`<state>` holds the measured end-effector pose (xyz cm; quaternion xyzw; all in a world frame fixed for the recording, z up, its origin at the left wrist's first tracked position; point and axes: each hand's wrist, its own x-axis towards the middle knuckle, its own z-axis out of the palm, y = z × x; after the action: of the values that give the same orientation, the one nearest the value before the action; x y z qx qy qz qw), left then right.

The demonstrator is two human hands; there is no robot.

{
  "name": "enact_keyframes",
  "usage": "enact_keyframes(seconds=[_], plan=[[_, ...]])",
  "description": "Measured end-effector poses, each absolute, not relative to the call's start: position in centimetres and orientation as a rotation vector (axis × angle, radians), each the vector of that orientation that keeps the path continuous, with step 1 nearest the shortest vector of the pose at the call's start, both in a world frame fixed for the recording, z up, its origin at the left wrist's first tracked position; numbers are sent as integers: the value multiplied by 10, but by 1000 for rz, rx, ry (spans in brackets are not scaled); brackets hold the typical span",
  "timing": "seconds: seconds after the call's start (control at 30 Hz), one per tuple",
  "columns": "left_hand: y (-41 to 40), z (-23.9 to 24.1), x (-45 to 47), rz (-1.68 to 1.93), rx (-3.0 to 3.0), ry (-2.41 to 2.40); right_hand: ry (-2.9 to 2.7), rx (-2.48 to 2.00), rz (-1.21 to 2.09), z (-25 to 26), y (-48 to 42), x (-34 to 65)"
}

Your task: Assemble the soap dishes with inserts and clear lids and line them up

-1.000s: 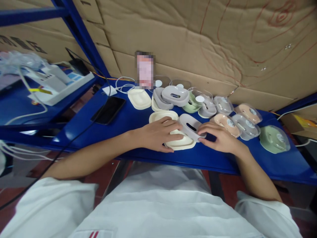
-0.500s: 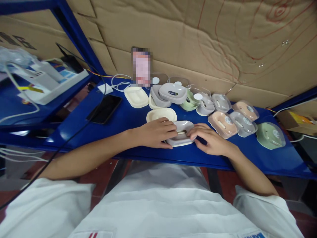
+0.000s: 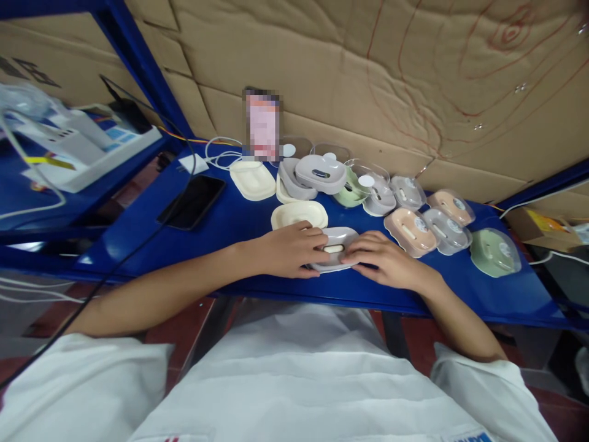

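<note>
A grey oval soap dish (image 3: 339, 236) lies near the table's front edge, a cream bar-shaped piece showing in the slot at its middle. My left hand (image 3: 294, 250) grips its left end, fingers curled over the rim. From the right, my right hand (image 3: 384, 261) holds the other end, its fingertips reaching inside toward the cream piece. Parts of both ends are hidden under my fingers. Just behind, close to my left hand, is a cream tray (image 3: 299, 213). Farther back lie another cream tray (image 3: 252, 180) and a loose grey dish (image 3: 321, 173) resting on other dishes.
Several lidded soap boxes stand at the right, among them an orange one (image 3: 409, 232) and a green one (image 3: 494, 253). A black phone (image 3: 191, 201) and a white charger (image 3: 193, 164) lie at the left. A cardboard wall (image 3: 322, 73) closes off the back.
My right fingers have moved inward over the dish. The cream piece shows more fully in the slot. The view has shifted slightly.
</note>
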<state>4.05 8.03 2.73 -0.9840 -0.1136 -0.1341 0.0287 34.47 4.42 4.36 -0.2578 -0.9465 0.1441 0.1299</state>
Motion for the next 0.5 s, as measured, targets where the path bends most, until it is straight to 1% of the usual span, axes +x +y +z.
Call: enact_keyframes(seconds=[0.1,0.17,0.27,0.33,0.4,0.5], plan=[[81,23,41,-387,-3007,-340,-2795,-792,380,53,43,345],[82,22,41,-415,-3015,-336,-2711,-867,286,61,54,349],[82,22,40,-466,-3017,-327,-2476,-1124,-80,64,88,359],[82,23,40,-480,-3006,-321,-2400,-1264,-273,58,113,363],[82,23,39,-484,-2996,-307,-2372,-1355,-349,46,132,364],[83,22,38,-498,-2994,-277,-2271,-1377,-361,35,139,365]])
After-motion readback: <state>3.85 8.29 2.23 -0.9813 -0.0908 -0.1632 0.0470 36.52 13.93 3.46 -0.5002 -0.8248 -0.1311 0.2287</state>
